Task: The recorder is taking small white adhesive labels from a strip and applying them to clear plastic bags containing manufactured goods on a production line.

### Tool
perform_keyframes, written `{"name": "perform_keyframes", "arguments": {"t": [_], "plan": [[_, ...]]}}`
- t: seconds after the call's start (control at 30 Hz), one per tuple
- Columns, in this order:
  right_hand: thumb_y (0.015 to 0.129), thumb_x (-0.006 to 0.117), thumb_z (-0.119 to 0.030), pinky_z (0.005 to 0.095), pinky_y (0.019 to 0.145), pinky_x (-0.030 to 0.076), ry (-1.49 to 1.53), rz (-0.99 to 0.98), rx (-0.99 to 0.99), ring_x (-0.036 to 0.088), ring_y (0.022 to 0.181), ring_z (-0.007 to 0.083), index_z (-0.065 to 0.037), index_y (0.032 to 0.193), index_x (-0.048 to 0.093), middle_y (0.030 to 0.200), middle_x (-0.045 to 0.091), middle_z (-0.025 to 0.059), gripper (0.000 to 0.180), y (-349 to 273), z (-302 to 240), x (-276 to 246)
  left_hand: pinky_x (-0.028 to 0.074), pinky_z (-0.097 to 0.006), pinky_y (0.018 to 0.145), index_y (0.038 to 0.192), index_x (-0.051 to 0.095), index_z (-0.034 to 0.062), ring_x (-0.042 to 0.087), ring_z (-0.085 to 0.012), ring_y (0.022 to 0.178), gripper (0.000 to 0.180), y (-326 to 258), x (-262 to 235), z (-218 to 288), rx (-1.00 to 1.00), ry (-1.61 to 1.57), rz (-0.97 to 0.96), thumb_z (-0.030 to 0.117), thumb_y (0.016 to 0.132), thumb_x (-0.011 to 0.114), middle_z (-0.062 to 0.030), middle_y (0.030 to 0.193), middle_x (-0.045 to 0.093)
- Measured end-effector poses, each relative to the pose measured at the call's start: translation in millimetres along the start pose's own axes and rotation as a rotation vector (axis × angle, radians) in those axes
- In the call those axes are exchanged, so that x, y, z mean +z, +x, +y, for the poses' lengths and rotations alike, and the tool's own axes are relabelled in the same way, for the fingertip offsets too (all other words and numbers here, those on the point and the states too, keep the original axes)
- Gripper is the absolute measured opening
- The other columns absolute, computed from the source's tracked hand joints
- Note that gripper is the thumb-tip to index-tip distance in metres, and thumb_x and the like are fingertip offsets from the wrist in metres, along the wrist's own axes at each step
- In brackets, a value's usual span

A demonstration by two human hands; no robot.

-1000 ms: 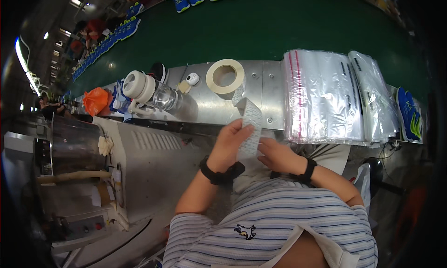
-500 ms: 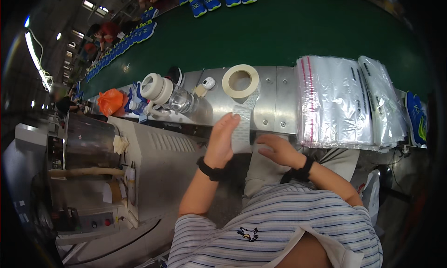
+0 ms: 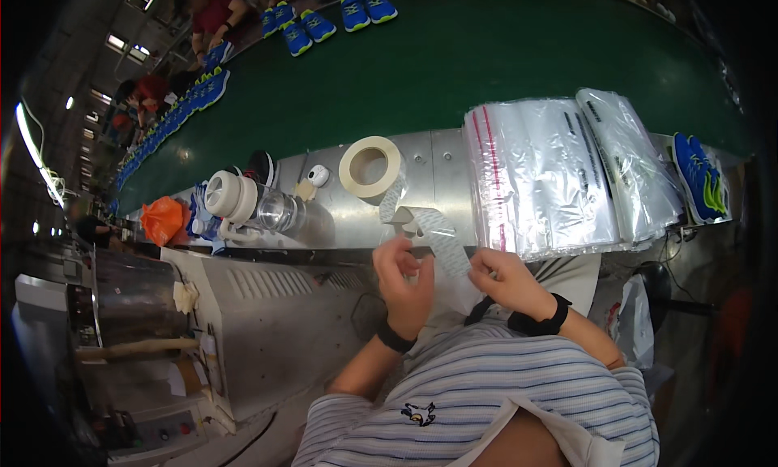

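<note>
A roll of clear printed labels [image 3: 352, 165] lies on the metal table edge, its strip [image 3: 444, 242] running off the roll, bending, and hanging toward me. My right hand [image 3: 512, 282] is closed, with thumb and fingertips pinching the strip near its lower end. Below those fingertips a translucent film piece [image 3: 459, 292] shows against my clothes. My left hand [image 3: 403, 287] is beside the strip, fingers curled toward the thumb just under the bend. Whatever sits between the left fingertips is too small to make out.
Right of the roll lies a stack of clear plastic bags [image 3: 535, 175], with blue shoes [image 3: 698, 177] beyond. A bottle [image 3: 279, 212], white earbud case [image 3: 318, 175] and orange bag [image 3: 164, 220] stand left. More blue shoes [image 3: 310, 31] sit on the green belt [image 3: 486, 53]; people work far left.
The strip hung straight down by my left hand; now it bends to the right. My right hand has gone from loosely spread to pinching it, and my left fingers have curled. The view has shifted.
</note>
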State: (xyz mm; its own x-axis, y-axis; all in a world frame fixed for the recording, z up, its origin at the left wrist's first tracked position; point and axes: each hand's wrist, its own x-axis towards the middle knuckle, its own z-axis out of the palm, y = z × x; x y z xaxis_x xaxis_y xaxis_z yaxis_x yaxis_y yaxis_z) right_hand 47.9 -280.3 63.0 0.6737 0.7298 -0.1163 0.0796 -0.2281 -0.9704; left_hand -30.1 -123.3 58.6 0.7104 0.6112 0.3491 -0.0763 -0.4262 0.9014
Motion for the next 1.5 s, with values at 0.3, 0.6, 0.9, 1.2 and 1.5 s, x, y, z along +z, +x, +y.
{"name": "perform_keyframes", "arguments": {"t": [0.3,0.6,0.9,1.2,1.5], "plan": [[0.077,0.063,-0.013,0.0339,0.054,0.045,-0.207,0.126,-0.262,0.057,0.062,0.0276,-0.004,0.075,0.059,0.072,0.057,0.0100,0.010,13,0,10,0.044,-0.020,0.074,0.097,0.058,-0.0017,0.054,-0.0057,0.081,0.015,-18,-6,4,-0.378,-0.170,-0.518,0.010,0.088,0.056,-0.0033,0.090,0.059],[0.076,0.063,-0.022,0.0371,0.056,0.044,-0.385,0.111,-0.131,0.057,0.066,0.0293,-0.005,0.073,0.058,0.073,0.058,0.0092,0.018,-17,6,-27,0.046,-0.021,0.065,0.091,0.062,-0.0035,0.055,-0.0065,0.071,0.016,19,4,-5,-0.488,-0.370,-0.414,0.010,0.088,0.054,-0.0036,0.083,0.061],[0.061,0.075,-0.020,0.0380,0.065,0.040,-1.032,0.740,-0.128,0.049,0.079,0.0294,-0.003,0.083,0.052,0.084,0.050,0.0115,0.036,31,39,-80,0.046,-0.033,0.087,0.099,0.052,-0.0049,0.057,-0.0172,0.090,0.026,67,136,-38,-0.665,-0.787,-0.738,0.018,0.095,0.040,-0.0096,0.094,0.056],[0.083,0.053,-0.007,0.0322,0.060,0.042,-0.538,0.873,-0.109,0.050,0.067,0.0232,-0.001,0.078,0.050,0.074,0.048,0.0096,0.007,21,55,-98,0.047,-0.038,0.087,0.102,0.046,-0.0040,0.057,-0.0292,0.099,0.034,94,140,-17,-0.933,-0.827,-0.761,0.028,0.096,0.037,-0.0176,0.102,0.054],[0.088,0.050,-0.011,0.0226,0.066,0.040,0.298,0.709,-0.185,0.045,0.073,0.0075,-0.003,0.088,0.052,0.085,0.051,0.0000,0.009,-4,36,-131,0.049,-0.040,0.084,0.106,0.048,-0.0062,0.057,-0.0291,0.099,0.029,95,210,-34,-0.528,-0.614,-1.238,0.018,0.093,0.038,-0.0182,0.102,0.055]]}}
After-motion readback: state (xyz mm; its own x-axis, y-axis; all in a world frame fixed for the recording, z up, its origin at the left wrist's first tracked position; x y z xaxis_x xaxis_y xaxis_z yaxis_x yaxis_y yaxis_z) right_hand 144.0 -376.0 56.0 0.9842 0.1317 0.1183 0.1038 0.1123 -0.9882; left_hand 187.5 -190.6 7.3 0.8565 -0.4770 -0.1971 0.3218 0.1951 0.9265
